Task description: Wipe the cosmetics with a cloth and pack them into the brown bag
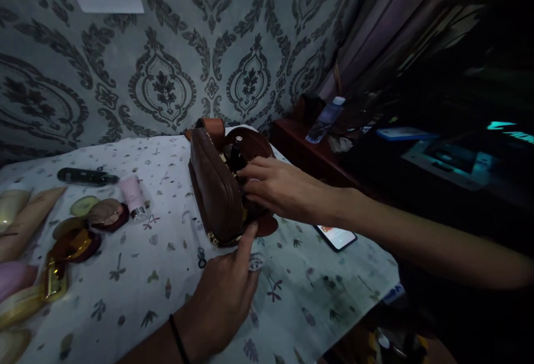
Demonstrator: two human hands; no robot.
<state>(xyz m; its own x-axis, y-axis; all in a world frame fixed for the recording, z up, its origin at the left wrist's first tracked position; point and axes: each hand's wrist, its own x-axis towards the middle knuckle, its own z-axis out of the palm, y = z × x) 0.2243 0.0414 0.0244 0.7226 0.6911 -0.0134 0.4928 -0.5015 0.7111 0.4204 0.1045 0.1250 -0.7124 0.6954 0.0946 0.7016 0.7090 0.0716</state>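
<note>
Currently, the brown bag (214,186) is sitting near the centre of the frame, on the patterned cloth covering the worktop (142,291). Its zipped opening is facing toward the right of the frame. A dark item with a silvery top (238,147) is protruding from the opening.

The right hand (286,186) is reaching into the opening from the right, with its fingers bending inward. The fingertips are partly hidden, so whether they are gripping an item cannot be told. The left hand (221,297) is positioned below the bag, extending its index finger to the lower end of the bag and curling its other fingers. A small whitish item (256,262) is showing beside the curled fingers; whether the hand is holding it cannot be told.

A phone (337,237) with a lit screen is lying to the right of the bag, partly under the right forearm. At left of frame, a dark green tube (85,176) is lying near a pink tube (132,196) with a silvery cap. Below these, a round compact (106,214) and an amber jar (77,244) are resting close together. A clear bottle (325,120) is leaning at upper right of centre, on a reddish-brown surface (298,141).
</note>
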